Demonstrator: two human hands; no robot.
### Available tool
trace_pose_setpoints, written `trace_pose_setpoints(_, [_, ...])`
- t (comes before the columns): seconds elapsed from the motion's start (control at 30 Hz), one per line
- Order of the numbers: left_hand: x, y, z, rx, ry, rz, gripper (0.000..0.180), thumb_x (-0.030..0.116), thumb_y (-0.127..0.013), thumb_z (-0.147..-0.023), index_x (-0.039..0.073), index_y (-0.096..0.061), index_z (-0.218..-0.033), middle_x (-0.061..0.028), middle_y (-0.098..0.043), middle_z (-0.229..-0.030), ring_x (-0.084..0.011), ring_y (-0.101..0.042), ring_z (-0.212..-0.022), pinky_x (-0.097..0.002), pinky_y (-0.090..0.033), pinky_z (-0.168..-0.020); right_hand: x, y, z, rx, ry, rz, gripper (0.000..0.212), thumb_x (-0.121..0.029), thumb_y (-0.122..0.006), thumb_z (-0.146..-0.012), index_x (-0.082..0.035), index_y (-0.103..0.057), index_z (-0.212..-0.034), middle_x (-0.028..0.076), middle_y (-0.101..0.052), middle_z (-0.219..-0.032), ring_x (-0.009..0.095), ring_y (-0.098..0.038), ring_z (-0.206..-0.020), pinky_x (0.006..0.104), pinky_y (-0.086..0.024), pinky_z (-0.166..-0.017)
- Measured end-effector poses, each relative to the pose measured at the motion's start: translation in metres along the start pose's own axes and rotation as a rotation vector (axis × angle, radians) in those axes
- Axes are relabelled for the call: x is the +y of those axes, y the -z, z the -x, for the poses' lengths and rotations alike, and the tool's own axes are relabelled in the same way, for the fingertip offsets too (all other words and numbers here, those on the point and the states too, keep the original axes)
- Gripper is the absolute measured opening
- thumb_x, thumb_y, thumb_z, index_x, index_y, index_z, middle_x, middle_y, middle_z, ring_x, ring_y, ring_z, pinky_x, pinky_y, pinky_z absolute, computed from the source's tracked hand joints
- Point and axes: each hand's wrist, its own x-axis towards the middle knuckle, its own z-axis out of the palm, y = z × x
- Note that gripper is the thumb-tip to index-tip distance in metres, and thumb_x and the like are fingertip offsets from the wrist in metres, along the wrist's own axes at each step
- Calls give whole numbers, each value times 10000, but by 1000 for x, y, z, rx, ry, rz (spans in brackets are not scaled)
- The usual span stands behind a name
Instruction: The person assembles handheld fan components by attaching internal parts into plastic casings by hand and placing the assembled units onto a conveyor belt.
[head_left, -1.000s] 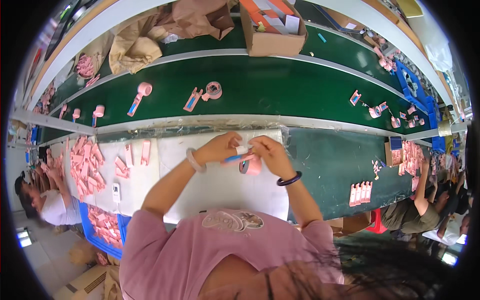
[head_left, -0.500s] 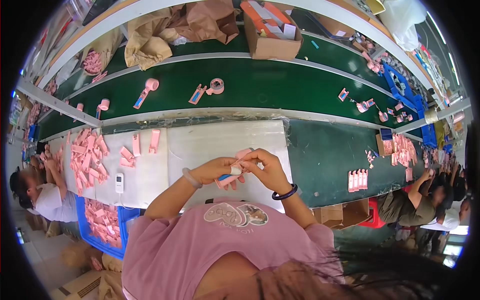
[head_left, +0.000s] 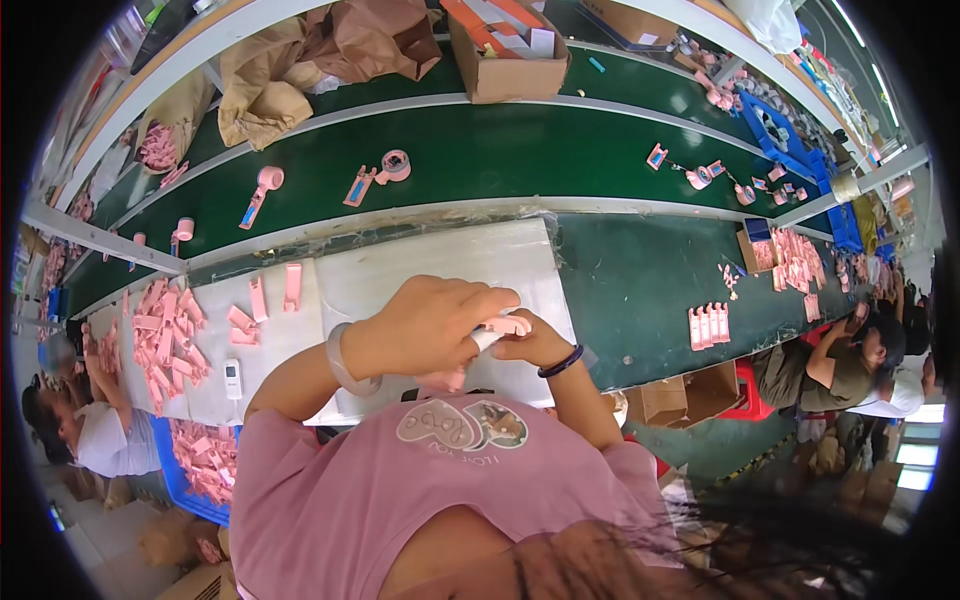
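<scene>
Close to my chest, both hands are closed round a pink plastic part (head_left: 512, 325) that looks like a handheld fan's body. My left hand (head_left: 430, 320) lies over it with its back up, covering most of it. A pink end shows below the palm, and a white piece shows between the hands. From the right, my right hand (head_left: 537, 343) grips the far end with bent fingers. Under my hands is a white work mat (head_left: 400, 262). Left of them lie several loose pink casings (head_left: 292, 287) and a small white device with a screen (head_left: 233, 379).
A pile of pink casings (head_left: 165, 335) lies at the left, above a blue crate (head_left: 183, 490) of more parts. Behind the bench runs a green conveyor (head_left: 320, 160) bearing pink fan pieces. Cartons (head_left: 710, 392) stand below the right edge. Co-workers sit at both sides.
My left hand has turned over and moved up across the part, hiding its blue strip. The right hand has shifted slightly right and down. The whole view has shifted a little.
</scene>
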Motion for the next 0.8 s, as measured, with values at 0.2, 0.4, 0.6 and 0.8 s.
trace_pose_setpoints(0.2, [-4,28,1,-69,-41,211,368,87,-591,-806,91,-564,-1173,-80,-656,-967,-278,-641,-839,-347,-491,-672,5,10,-5,-156,106,-192,291,-239,-692,-849,36,-683,-942,109,-690,-930,241,-643,-965,393,-463,-949])
trace_pose_setpoints(0.4, [-23,10,14,25,15,291,362,61,-575,-840,66,-549,-1201,-112,-645,-1087,-316,-635,-927,-352,-502,-771,-17,-9,-14,-106,-133,49,139,3,-666,-821,9,-620,-952,45,-640,-775,131,-655,-754,256,-526,-665])
trace_pose_setpoints(0.6, [-35,-29,33,282,517,859,287,34,-438,-918,31,-481,-1201,-63,-613,-889,-105,-567,-620,-257,-476,-546,-15,-39,-19,755,383,850,126,40,-677,-780,-13,-598,-862,70,-635,-737,91,-622,-591,195,-469,-499])
trace_pose_setpoints(0.8, [-33,-53,34,333,712,1195,382,-24,-413,-832,31,-455,-1208,-69,-587,-900,-126,-556,-601,-275,-506,-518,-23,-46,-29,690,565,1057,144,46,-624,-854,14,-611,-994,122,-656,-895,161,-662,-692,252,-517,-578])
